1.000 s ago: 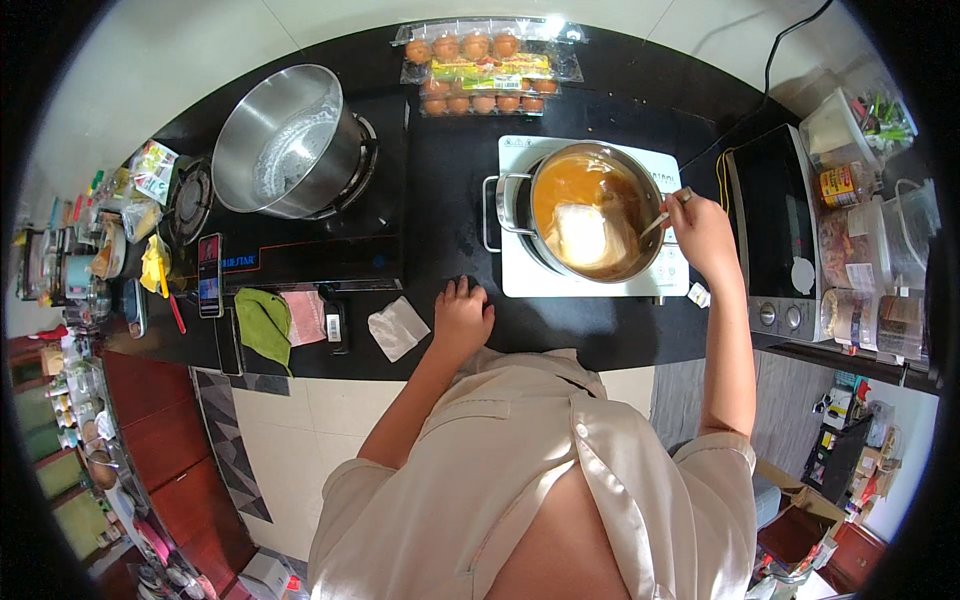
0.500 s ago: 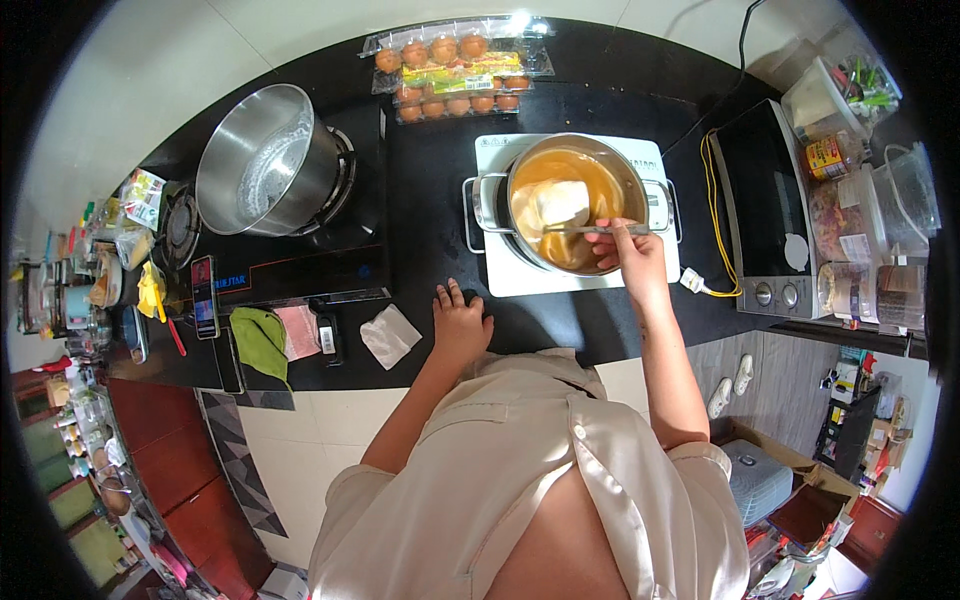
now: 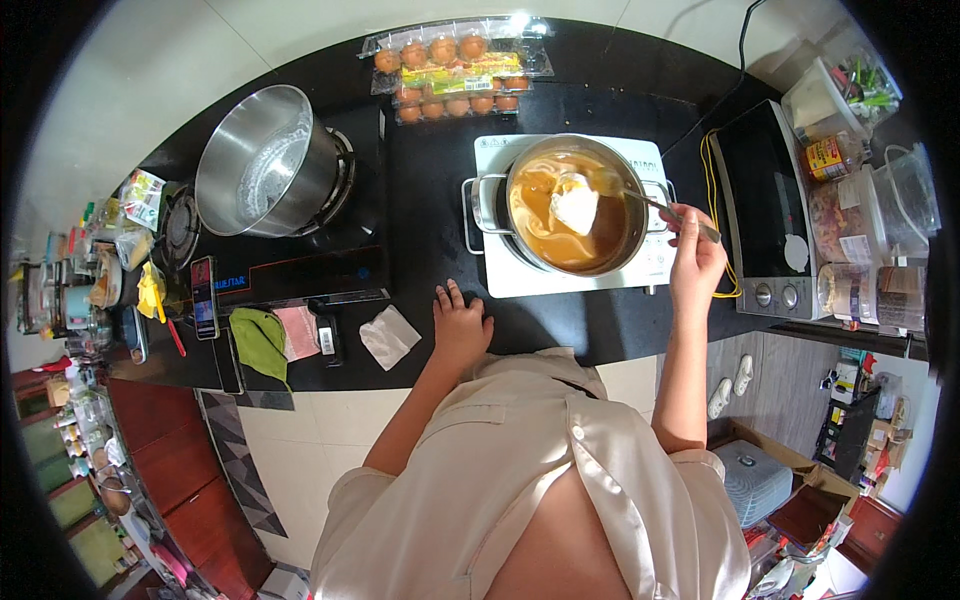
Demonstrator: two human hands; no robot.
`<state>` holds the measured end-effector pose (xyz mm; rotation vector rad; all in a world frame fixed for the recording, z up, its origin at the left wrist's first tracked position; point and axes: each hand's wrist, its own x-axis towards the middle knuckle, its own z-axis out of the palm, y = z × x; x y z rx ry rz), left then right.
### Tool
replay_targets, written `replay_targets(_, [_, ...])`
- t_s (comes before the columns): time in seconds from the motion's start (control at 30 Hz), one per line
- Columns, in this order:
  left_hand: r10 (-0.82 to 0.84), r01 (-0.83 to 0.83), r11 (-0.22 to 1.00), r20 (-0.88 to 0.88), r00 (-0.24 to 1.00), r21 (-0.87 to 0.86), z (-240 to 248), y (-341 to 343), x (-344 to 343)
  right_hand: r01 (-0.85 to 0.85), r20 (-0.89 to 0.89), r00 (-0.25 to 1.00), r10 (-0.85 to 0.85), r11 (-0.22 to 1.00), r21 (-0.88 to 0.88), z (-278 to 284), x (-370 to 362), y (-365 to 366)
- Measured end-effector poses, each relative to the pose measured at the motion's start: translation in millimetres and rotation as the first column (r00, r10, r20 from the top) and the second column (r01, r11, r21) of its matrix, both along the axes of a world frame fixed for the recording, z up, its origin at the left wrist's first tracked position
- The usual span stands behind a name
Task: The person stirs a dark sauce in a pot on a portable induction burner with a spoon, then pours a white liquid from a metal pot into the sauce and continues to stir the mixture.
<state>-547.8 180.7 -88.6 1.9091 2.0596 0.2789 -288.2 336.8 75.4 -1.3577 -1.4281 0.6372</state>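
My right hand (image 3: 697, 262) pinches the handle of a metal spoon (image 3: 660, 207) at the right rim of a steel pot (image 3: 640, 235). The spoon slants down to the left, and its far end dips into the orange-brown liquid (image 3: 535, 185), where it is hard to make out. A white creamy lump (image 3: 574, 208) floats mid-pot with pale streaks around it. Under the pot is a white portable cooker (image 3: 500, 280). My left hand (image 3: 461, 322) rests flat on the black counter (image 3: 430, 240), fingers spread, with a pale folded cloth (image 3: 390, 336) to its left.
On the left, a large steel pot (image 3: 225, 165) sits tilted on a gas stove (image 3: 350, 265). Egg packs (image 3: 450, 75) lie at the back. A microwave (image 3: 765, 200) and a yellow cord (image 3: 722, 220) border the cooker's right. Near the front left are a phone (image 3: 205, 295) and a green cloth (image 3: 258, 340).
My right hand has moved right with the spoon, from over the pot to beyond its right rim. The white lump has shifted slightly right and turned. My left hand stays put.
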Motion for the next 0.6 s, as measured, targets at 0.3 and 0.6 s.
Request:
replay_targets(0.3, [0.003, -0.003, 1.000, 0.005, 1.000, -0.007, 0, 2, 1, 0.120, 0.195, 0.977, -0.091, 0.982, -0.146, -41, 20, 12])
replay_targets(0.6, [0.006, -0.006, 1.000, 0.000, 1.000, -0.009, 0, 1, 1, 0.011, -0.286, 0.952, -0.106, 0.949, -0.315, -57, 11, 7])
